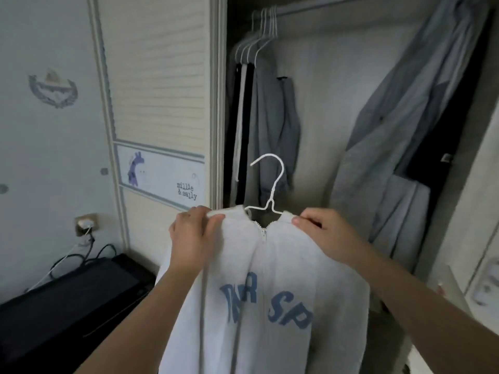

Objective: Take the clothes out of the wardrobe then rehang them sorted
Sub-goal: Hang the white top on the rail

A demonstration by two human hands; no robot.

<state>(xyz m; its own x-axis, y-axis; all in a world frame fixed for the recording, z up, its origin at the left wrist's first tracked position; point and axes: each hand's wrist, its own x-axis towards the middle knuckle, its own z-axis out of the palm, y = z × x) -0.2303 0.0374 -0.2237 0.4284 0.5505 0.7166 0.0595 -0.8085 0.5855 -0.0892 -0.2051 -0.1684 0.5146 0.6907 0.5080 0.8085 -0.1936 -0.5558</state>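
Hands hold a light grey zip hoodie (270, 292) with blue lettering in front of the open wardrobe (324, 117). Left hand (194, 233) pinches its left shoulder, right hand (324, 233) pinches the right. Its white wire hanger (270, 190) sticks up from the collar, off the rail (351, 4), where grey garments (275, 117) hang.

The wardrobe rail (337, 5) carries bunched white wire hangers (266, 28) with black and grey garments (272, 117), and a grey jacket (399, 117) well apart to the right.
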